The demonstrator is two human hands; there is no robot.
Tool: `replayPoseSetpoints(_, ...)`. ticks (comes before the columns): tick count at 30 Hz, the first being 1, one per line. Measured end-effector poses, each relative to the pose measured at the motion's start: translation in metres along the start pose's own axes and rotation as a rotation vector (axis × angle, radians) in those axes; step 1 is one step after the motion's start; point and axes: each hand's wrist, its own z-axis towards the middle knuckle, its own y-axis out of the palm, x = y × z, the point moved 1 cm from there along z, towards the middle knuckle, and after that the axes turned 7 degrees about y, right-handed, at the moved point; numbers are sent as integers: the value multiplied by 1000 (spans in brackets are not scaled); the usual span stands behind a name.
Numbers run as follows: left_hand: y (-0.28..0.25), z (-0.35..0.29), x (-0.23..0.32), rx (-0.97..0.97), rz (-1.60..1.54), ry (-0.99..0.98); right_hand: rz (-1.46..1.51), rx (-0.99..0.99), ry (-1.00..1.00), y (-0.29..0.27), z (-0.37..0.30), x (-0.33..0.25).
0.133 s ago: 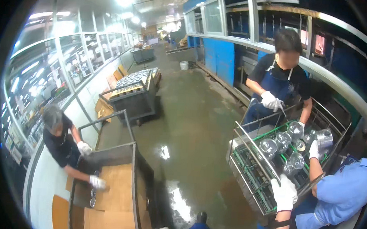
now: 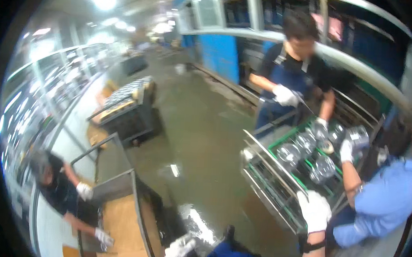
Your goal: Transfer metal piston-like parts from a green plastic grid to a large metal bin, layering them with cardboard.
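Observation:
At the right stands a metal wire-sided cart (image 2: 276, 204) with green-edged racks inside. Several round transparent glass jars (image 2: 323, 168) sit on top of the racks. My right hand (image 2: 314, 212), in a white glove, is at the cart's near corner, its fingers curled over the top metal rail (image 2: 275, 161). My left hand (image 2: 179, 249), also white-gloved, is low in the middle beside the dark bin (image 2: 138, 213). Blur smears its fingers, and nothing shows in its grasp.
Across the cart, a person in a dark apron (image 2: 297, 79) reaches toward the jars. Another in a blue shirt (image 2: 388, 198) holds a jar at the right. A third person (image 2: 56, 186) reaches into the cardboard-lined bin at left. Wet floor (image 2: 191, 151) runs between; a loaded trolley (image 2: 127, 115) stands farther back.
The whole view has swung right, so the surroundings sit farther left and look blurred. My left hand has risen farther into view. My right hand stays at the cart's corner.

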Motion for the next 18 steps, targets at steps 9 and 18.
replayPoseSetpoints(9,-57,206,273,-349,-124,732,150,-62,-12,-20,6,-9)
replayPoseSetpoints(18,45,279,496,-622,1098,1034,231,327,-184,-123,99,-66)
